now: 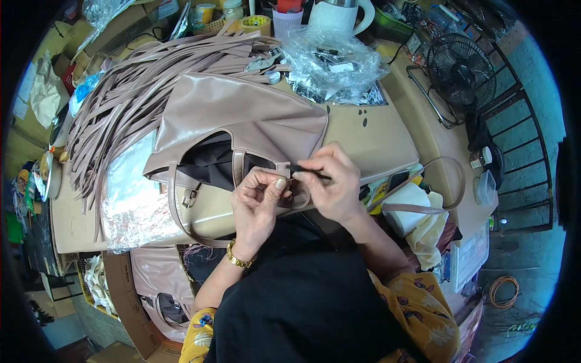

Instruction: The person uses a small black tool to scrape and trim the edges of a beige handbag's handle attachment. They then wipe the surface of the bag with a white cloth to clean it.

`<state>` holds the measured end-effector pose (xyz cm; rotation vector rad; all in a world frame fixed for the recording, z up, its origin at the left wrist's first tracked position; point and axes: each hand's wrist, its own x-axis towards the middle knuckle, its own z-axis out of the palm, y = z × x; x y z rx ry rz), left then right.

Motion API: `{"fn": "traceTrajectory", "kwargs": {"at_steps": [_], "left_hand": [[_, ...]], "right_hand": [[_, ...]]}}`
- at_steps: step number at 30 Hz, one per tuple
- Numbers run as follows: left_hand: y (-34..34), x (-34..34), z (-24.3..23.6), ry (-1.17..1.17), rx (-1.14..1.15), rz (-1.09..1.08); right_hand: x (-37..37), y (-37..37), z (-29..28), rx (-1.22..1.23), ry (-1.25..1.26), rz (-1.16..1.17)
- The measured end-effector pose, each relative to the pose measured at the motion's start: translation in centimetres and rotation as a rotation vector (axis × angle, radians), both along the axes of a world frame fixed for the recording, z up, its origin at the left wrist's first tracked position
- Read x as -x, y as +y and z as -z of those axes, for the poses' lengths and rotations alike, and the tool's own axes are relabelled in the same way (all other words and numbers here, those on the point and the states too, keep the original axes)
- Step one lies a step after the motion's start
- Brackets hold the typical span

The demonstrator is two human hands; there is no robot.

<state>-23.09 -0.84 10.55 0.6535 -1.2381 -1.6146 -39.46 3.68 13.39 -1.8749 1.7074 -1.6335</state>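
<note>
A glossy mauve-taupe handbag (pixel 242 103) lies on the tan work surface, its mouth toward me and its black lining (pixel 209 158) showing. My left hand (pixel 257 196) is closed in a pinch on a small strap tab (pixel 282 169) by the bag's near edge. In my right hand (pixel 336 184) is a slim black pen-like tool (pixel 295 169). Its front end meets the tab or lies right beside it; the exact tip is too small to make out. One handle (pixel 173 199) loops down toward me, next to a small metal buckle (pixel 189 196).
Long matching straps (pixel 130 97) pile up at the far left beside a shiny plastic sheet (pixel 136 202). Crumpled clear plastic (pixel 333 54) lies behind the bag. A black fan (pixel 462 72) stands far right. An open carton (pixel 124 296) with another bag is below left.
</note>
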Motion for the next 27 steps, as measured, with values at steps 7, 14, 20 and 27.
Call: {"fn": "traceTrajectory", "kwargs": {"at_steps": [7,14,20,27], "left_hand": [[0.3,0.3,-1.2,-0.354,0.689,-0.086],[-1.4,0.0,-1.3,-0.022,-0.163,0.344],[-1.0,0.2,-1.0,-0.31,0.118,0.057],[-0.3,1.2,-2.2,-0.356,0.548,-0.105]], "right_hand": [[0.1,-0.4,-1.0,-0.29,-0.517,-0.253],[1.1,-0.8,1.1,-0.211,-0.782,-0.471],[0.8,-0.7,0.4,-0.15,-0.731,-0.172],[-0.3,0.8,-0.9,-0.296,-0.207,-0.094]]}}
